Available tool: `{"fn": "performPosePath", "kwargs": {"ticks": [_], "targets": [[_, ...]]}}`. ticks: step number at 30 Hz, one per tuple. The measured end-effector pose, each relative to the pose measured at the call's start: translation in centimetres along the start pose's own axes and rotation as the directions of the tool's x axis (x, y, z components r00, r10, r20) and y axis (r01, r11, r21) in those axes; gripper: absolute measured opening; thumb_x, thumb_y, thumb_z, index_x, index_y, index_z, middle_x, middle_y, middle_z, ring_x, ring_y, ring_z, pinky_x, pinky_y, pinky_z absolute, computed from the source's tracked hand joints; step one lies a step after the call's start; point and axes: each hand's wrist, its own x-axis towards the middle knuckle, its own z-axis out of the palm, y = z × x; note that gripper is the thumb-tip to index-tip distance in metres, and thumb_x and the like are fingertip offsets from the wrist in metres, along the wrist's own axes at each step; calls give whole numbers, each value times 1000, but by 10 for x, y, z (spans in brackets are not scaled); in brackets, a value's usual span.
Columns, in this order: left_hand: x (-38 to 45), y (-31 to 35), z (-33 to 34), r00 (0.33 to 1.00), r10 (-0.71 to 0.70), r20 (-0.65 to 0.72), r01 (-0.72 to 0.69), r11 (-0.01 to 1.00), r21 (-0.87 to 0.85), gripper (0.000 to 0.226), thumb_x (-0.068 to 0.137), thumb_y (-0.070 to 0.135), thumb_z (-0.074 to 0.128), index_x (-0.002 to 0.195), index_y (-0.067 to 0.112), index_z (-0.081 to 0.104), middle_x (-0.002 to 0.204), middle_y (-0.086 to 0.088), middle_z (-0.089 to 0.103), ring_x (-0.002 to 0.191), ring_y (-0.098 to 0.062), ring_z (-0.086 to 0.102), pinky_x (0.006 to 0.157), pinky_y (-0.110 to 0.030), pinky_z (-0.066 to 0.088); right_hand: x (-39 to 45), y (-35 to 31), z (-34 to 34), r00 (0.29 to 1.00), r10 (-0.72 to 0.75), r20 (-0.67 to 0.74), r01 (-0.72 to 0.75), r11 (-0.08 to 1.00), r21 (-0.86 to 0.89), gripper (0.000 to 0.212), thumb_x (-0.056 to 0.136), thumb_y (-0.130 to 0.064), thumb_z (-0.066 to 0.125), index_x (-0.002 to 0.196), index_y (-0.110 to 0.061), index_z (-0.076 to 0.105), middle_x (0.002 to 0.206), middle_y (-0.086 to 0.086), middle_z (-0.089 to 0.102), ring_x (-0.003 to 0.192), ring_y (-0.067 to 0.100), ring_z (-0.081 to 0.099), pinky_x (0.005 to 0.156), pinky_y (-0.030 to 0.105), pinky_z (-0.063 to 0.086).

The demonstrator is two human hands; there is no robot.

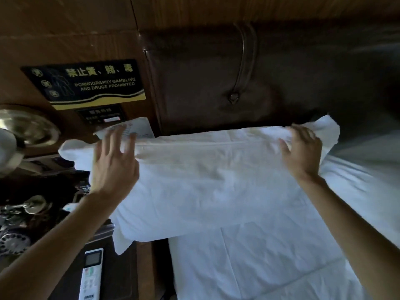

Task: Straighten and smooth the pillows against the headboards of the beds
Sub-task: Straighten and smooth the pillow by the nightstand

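Observation:
A white pillow lies across the head of the bed, its far edge against the dark padded leather headboard. Its left end hangs past the mattress over the nightstand. My left hand hovers over the pillow's upper left part with fingers spread, slightly blurred. My right hand rests on the pillow's upper right corner, fingers curled over the far edge of the fabric. A second pillow lies to the right, partly in shadow.
White bed sheet covers the mattress below the pillow. At left is a dark nightstand with a white remote control, an old-style telephone and a brass lamp base. A black notice sign is fixed on the wood wall.

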Motion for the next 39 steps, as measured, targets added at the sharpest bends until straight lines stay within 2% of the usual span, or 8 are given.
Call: {"fn": "performPosePath", "kwargs": {"ticks": [2,6,11,16,23,27,32,39], "targets": [[-27,46,11,981,174,-90,-180,982,-63,52,94,15,56,144,8,46,157,-16,37,145,-33,33,115,-55,29,-41,-31,-4,995,-83,-61,90,988,126,34,97,-25,54,127,-10,60,136,12,62,127,33,55,102,52,43],[-62,134,60,881,473,-29,-473,874,-110,55,99,33,50,151,16,41,165,-4,26,153,-24,21,120,-55,28,-116,-103,14,949,-313,35,301,935,188,41,103,-30,45,141,-16,53,154,5,45,144,22,41,115,52,31],[-45,121,112,897,442,11,-442,897,-9,54,103,33,46,154,18,36,165,-2,22,154,-21,18,122,-52,22,-120,-85,75,932,-355,74,352,934,58,53,105,-42,40,154,-23,33,165,3,25,153,19,20,121,55,23],[-27,85,127,864,503,-20,-502,863,60,52,106,35,40,156,25,30,164,2,27,151,-17,25,122,-47,26,-95,-33,95,848,-524,82,529,847,-61,54,106,-43,37,156,-28,27,166,-1,23,153,17,20,122,48,25],[-38,59,111,914,406,-10,-402,907,121,51,106,32,36,156,23,30,163,0,30,152,-21,24,122,-53,22,-81,67,71,937,-338,90,349,925,-149,55,106,-34,38,158,-22,23,165,-1,26,153,18,22,120,54,25],[-68,95,109,952,301,-59,-292,948,125,52,104,32,36,156,26,30,164,-2,28,152,-32,22,121,-63,14,-111,50,57,946,-308,101,315,947,-61,57,102,-35,43,155,-17,30,164,5,29,151,29,26,118,65,21],[-105,163,153,743,669,27,-669,741,56,64,97,33,52,157,29,28,165,0,25,152,-23,25,119,-56,28,-166,-7,81,788,-602,134,606,796,11,56,101,-43,51,152,-25,38,163,1,28,152,26,25,120,62,22],[-53,119,177,655,752,65,-755,649,101,58,103,37,47,157,28,27,165,6,26,151,-16,26,116,-37,34,-109,60,119,751,-631,195,659,737,-149,59,103,-51,40,156,-25,30,164,-7,26,152,12,22,123,43,20]]}}
